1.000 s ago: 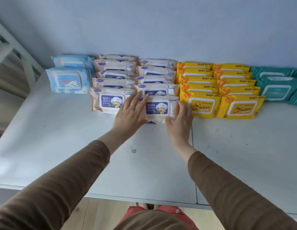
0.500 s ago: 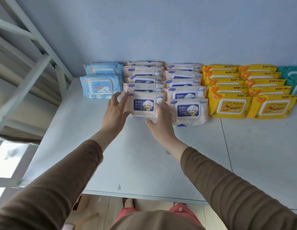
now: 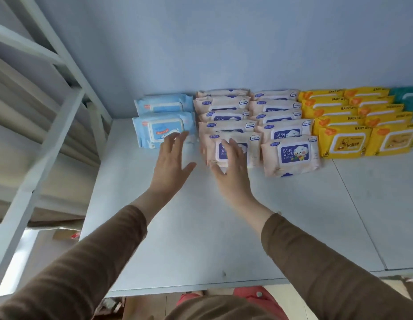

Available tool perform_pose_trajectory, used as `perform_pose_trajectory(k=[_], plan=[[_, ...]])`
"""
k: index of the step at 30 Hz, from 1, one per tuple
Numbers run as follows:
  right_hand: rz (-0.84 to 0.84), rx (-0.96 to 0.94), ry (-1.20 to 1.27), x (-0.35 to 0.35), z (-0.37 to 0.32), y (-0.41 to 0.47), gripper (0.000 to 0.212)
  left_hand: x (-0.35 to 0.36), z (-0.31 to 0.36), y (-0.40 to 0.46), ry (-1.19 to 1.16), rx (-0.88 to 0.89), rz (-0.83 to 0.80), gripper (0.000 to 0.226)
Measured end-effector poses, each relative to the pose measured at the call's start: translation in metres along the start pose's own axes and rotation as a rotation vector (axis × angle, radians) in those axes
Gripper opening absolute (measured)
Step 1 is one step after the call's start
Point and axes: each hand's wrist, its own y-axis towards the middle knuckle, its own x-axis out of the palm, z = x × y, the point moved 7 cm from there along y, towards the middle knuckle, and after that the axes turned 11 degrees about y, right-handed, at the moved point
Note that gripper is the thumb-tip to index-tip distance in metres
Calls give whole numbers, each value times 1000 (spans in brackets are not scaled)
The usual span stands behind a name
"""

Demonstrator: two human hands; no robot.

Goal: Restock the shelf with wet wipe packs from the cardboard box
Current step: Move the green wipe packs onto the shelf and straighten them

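Right now both hands are over the flat pale grey shelf board (image 3: 201, 227), by the front of the rows. The left hand (image 3: 171, 162) has loose, spread fingers (image 3: 178, 139) and holds nothing — its tips reach the front soft blue wipe pack (image 3: 163, 129). The right hand (image 3: 233, 172) is spread too, with straight fingers lying over the front peach baby wipe pack with a dark blue label (image 3: 233, 147); whether they press on it is hard to tell.

What could go wrong? The peach packs lean on each other like tiles. A hard push could slide the front one back and make the row bunch up, or knock the next peach pack (image 3: 291, 154), which already sits a bit crooked. The soft packs could also slip sideways into the blue ones, since they sit just beside each other.

No cardboard box can be made out for sure — only a brown blurry bit low on the left. All the packs sit on the shelf: blue ones at the left, two peach rows, yellow plastic wipe packs (image 3: 344, 142), and a bit of teal pack (image 3: 406, 98) at the right edge.
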Motion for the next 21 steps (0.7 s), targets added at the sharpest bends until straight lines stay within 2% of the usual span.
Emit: perform_pose_trajectory(k=[4, 7, 12, 17, 21], plan=[[-111, 29, 204, 55, -30, 21, 64, -23, -83, 19, 37, -231, 95, 97], [-134, 89, 175, 83, -36, 50, 65, -21, -115, 33, -2, -357, 25, 113], [-134, 175, 58, 113, -30, 79, 68, -6, -117, 46, -124, -333, -71, 114], [-190, 187, 10, 125, -21, 81, 77, -5, -118, 51, -114, -342, -95, 112], [-201, 186, 29, 121, -23, 80, 76, -7, -114, 50, -69, -331, -91, 116]])
